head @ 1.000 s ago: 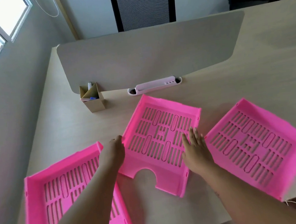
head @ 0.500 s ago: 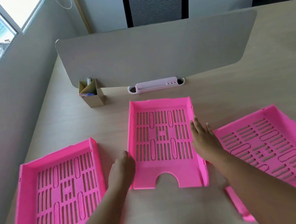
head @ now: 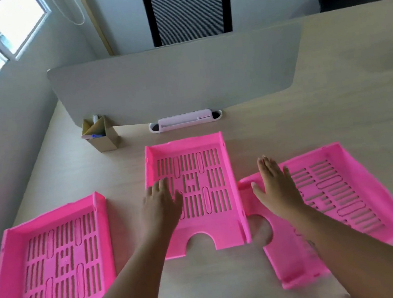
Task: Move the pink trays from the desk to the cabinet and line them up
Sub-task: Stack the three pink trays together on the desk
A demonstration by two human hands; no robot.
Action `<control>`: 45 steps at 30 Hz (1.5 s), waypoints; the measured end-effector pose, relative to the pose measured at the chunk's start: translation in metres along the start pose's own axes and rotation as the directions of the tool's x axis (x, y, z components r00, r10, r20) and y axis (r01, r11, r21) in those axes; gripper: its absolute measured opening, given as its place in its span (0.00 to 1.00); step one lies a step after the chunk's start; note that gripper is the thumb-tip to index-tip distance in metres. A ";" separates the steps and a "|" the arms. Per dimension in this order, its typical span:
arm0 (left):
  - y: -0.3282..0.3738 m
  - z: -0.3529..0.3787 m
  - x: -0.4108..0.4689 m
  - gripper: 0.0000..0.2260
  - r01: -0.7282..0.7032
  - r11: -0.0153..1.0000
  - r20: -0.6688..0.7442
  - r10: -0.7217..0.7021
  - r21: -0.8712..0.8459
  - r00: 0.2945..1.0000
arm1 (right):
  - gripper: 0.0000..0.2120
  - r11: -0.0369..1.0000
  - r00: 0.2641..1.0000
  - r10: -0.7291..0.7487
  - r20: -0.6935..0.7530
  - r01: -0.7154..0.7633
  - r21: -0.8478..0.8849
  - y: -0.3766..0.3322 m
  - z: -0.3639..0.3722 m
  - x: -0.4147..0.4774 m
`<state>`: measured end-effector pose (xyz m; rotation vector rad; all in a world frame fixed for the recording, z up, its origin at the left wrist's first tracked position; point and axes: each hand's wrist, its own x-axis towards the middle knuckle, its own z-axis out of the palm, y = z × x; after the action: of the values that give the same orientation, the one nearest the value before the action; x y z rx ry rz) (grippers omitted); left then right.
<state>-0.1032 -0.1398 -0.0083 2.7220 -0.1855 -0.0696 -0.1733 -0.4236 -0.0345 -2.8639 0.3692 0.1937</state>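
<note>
Three pink slotted trays lie flat on the pale wooden desk. The middle tray sits straight, its notched edge toward me. My left hand rests flat inside it at its left side, fingers spread. The right tray lies turned at an angle, and my right hand lies open over its left part, fingers spread. The left tray sits untouched near the desk's left front corner. Neither hand grips anything.
A grey divider panel stands across the desk behind the trays. A cardboard pen holder and a white cable-port cover sit at its foot. A black chair stands beyond, with a wall and window at left.
The middle tray was turned square to me. My left hand moved from its left edge onto its floor. My right hand left its right edge and went over the right tray.
</note>
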 end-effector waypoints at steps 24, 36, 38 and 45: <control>0.220 0.110 0.045 0.03 -0.471 0.880 0.547 0.428 -0.068 0.720 | 0.34 0.210 0.486 0.866 0.116 -0.565 0.798 0.124 -0.020 -0.153; 0.138 0.001 0.054 0.09 -0.197 0.977 0.358 0.211 -0.076 0.910 | 0.35 0.534 0.809 0.587 0.018 -0.404 0.743 0.092 -0.080 -0.026; 0.102 -0.021 0.053 0.10 -0.115 0.993 0.309 0.112 -0.009 0.944 | 0.35 0.588 0.869 0.493 0.035 -0.363 0.723 0.059 -0.074 -0.002; -0.009 -0.059 0.032 0.09 0.210 0.978 0.126 -0.209 -0.001 0.970 | 0.32 0.666 0.972 0.205 0.114 -0.224 0.711 -0.048 -0.049 0.051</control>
<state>-0.0657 -0.1130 0.0415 2.7148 0.0680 -0.3015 -0.1065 -0.4027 0.0150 -2.0212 0.6207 0.0911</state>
